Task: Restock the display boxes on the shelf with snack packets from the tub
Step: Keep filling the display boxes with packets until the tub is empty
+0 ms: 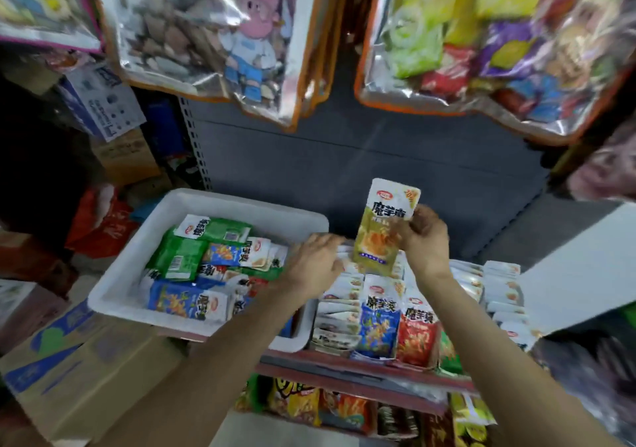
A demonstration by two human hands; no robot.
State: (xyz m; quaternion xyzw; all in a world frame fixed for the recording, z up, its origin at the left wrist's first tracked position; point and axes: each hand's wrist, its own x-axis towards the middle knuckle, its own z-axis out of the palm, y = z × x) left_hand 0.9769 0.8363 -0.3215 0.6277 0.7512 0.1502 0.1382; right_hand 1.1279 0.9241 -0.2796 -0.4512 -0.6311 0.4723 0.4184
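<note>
While the right hand [425,236] pinches a tall yellow-green and white snack packet [382,226] by its right edge, thumb on the printed face and the other fingers curled behind, the packet stands upright in the air above the back rows of the display boxes [413,312]. Its top is white with a red logo and bold black characters; its lower half is olive-yellow with a food picture and a dark strip near the bottom. The left hand [315,262] lies just beside the packet's lower left corner, fingers loosely bent and reaching toward it; motion blur hides whether they touch it. That hand hovers over the right rim of the white rectangular plastic tub [137,261], which sits on the shelf to the left of the boxes and holds a loose heap of green, blue and red packets [192,257]. Blue and red packets stand upright at the boxes' front.
</note>
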